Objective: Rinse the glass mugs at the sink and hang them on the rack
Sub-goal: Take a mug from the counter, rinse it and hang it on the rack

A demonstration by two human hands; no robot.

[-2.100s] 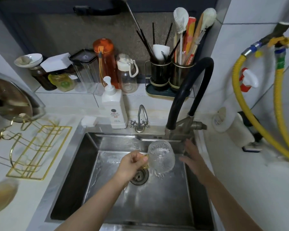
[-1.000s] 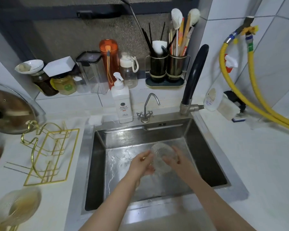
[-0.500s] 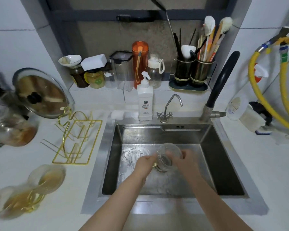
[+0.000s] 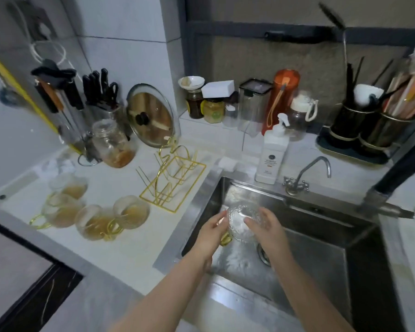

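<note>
glass mug held by both hands over the sink

four glass mugs (image 4: 98,212) are seen on the white counter (image 4: 120,250) left of the sink, each holding some amber liquid; gold handles are visible on some of them. behind them a glass jar (image 4: 113,143) is tipped against a knife holder, with a brownish remnant at its bottom. on the ledge by the window a dark jar (image 4: 195,104), a yellow jar (image 4: 212,110), a clear lidded canister (image 4: 253,101), an orange bottle (image 4: 283,97) and a small clear bottle (image 4: 300,113) are lined up; the canister's contents cannot be told. two dark utensil cups (image 4: 369,125) at the right are filled with chopsticks and spoons. a white pump bottle (image 4: 272,154) is stood at the sink's back edge.

the gold wire rack (image 4: 173,183) is set on the counter between the mugs and the sink (image 4: 321,248), with nothing hung on it.

one textured glass mug (image 4: 241,224) is held above the left part of the basin, tilted with its mouth upward and away. the left hand (image 4: 213,231) is curled round its left side, next to the gold handle, which is seen beside that hand's grip. the right hand (image 4: 267,227) is curled round the right side, fingers wrapped against the rim and wall. the mug is thus enclosed between both palms, clear of the basin floor, left of the drain (image 4: 264,254).
</note>
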